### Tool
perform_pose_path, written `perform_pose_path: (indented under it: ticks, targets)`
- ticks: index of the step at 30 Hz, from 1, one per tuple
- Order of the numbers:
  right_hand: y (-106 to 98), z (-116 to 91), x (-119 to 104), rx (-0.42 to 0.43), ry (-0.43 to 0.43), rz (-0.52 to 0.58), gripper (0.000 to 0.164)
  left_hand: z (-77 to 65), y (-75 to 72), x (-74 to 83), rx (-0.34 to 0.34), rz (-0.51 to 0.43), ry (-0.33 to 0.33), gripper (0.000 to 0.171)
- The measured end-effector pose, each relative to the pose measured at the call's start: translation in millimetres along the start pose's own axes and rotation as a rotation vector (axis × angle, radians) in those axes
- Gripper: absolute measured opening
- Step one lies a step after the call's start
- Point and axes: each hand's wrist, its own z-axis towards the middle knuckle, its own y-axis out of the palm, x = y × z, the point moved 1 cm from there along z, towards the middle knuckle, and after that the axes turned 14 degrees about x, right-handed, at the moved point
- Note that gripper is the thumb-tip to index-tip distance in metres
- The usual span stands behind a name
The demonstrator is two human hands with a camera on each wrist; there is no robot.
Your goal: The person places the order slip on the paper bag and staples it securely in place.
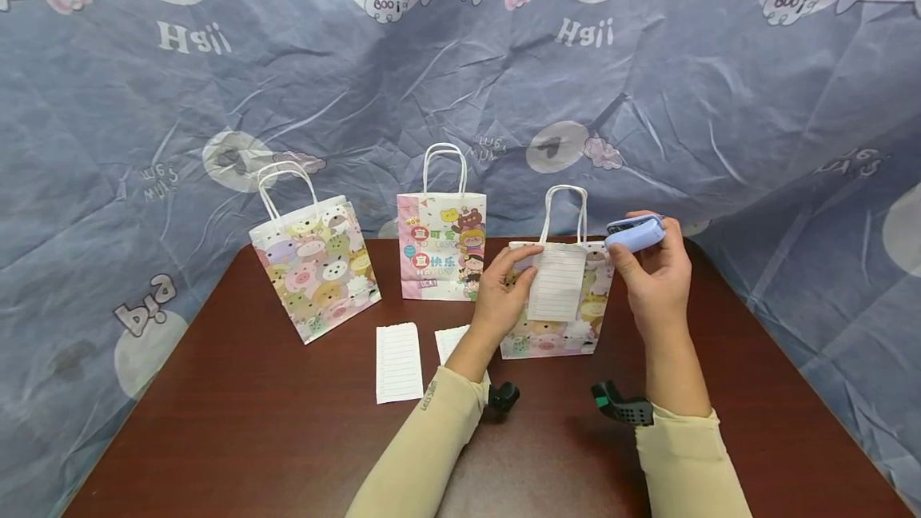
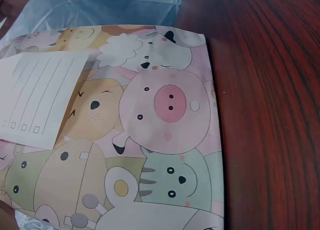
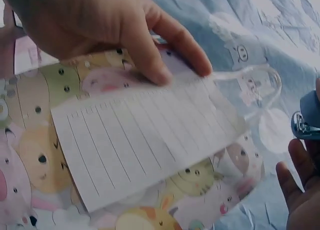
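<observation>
My left hand [image 1: 498, 298] holds a lined paper slip [image 1: 556, 286] against the front of an animal-print paper bag [image 1: 548, 344], below its white handles. In the right wrist view, thumb and finger lie on the slip [image 3: 132, 145] at its edge beside the bag's rim. My right hand [image 1: 660, 282] grips a light-blue stapler [image 1: 636, 233], raised just right of the bag's upper corner, its mouth [image 3: 302, 124] turned toward the bag and apart from it. The left wrist view shows the slip [image 2: 42, 97] over the printed bag face [image 2: 167, 115]; neither hand's full grip appears there.
Another animal-print bag [image 1: 316, 270] leans at the left. A pink and white bag [image 1: 441, 246] stands at the back middle. Two more lined slips lie on the brown table [image 1: 237, 422]: one slip [image 1: 399, 362] in full view, another slip [image 1: 449, 340] partly under my left forearm. Blue printed cloth [image 1: 460, 86] hangs behind.
</observation>
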Motion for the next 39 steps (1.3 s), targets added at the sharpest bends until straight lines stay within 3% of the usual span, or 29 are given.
perform_pose_path:
  ticks: [5,11,16,19,21,30,39]
  targets:
    - [-16,7,3,0.1,0.077,-0.087,0.053,1.6,-0.3,-0.7,-0.029,0.021,0.015,0.034]
    - [-33,16,15,0.128,0.146,-0.196,0.061,8.3,-2.2,-14.6,-0.009,-0.031,-0.106,0.055]
    - [-45,19,31,0.072,0.166,-0.482,0.061,11.8,-0.7,-35.2,0.009,-0.038,-0.139,0.059]
    - [-53,18,39,0.015,0.172,-0.661,0.062,12.9,-0.7,-40.9,0.005,-0.017,-0.117,0.056]
    - [-58,17,42,-0.023,0.185,-0.725,0.064,15.1,-1.1,-42.0,-0.008,0.02,-0.092,0.053]
    - [-76,14,58,-0.129,0.228,-0.824,0.061,35.6,-5.2,-45.1,-0.048,0.259,0.065,0.043]
    - [-95,11,76,-0.24,0.3,-0.969,0.064,40.9,-4.0,-45.8,-0.032,0.368,0.091,0.041]
